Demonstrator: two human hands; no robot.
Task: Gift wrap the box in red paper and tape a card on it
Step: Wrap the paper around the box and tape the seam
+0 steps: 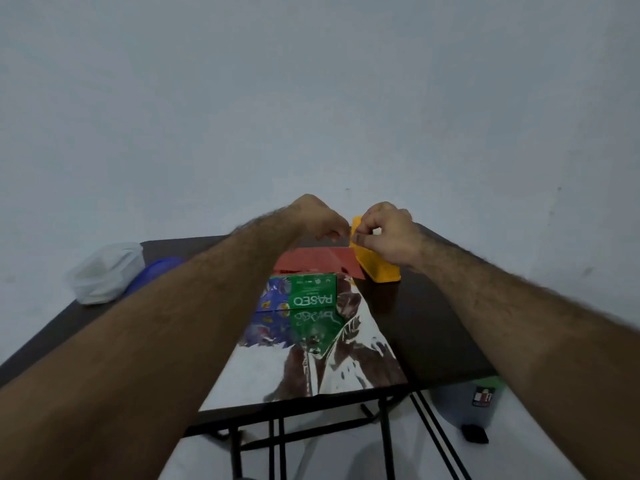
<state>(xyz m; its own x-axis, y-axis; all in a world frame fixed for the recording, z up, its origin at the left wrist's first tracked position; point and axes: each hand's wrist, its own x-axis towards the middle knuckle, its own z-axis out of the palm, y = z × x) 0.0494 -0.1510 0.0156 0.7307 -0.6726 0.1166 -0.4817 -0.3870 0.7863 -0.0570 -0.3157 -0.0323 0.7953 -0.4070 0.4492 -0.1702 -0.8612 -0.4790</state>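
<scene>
Nearest, well short of either grip, the box (304,294) sits on shiny paper (311,362) across the worktop (433,341), likely awaiting tape. Beyond, left hand (317,216) and right hand (388,233) are curled, seemingly pinching tape at the yellow dispenser (377,268); too blurred to confirm.

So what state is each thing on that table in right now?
Tissue box: unwrapped, resting on the paper.
Wrapping paper: spread flat, shiny side up, far end folded showing red.
Yellow tape dispenser: upright beside the paper.
Left hand: fingers curled, at the dispenser.
Right hand: pinching at the dispenser's top.
</scene>
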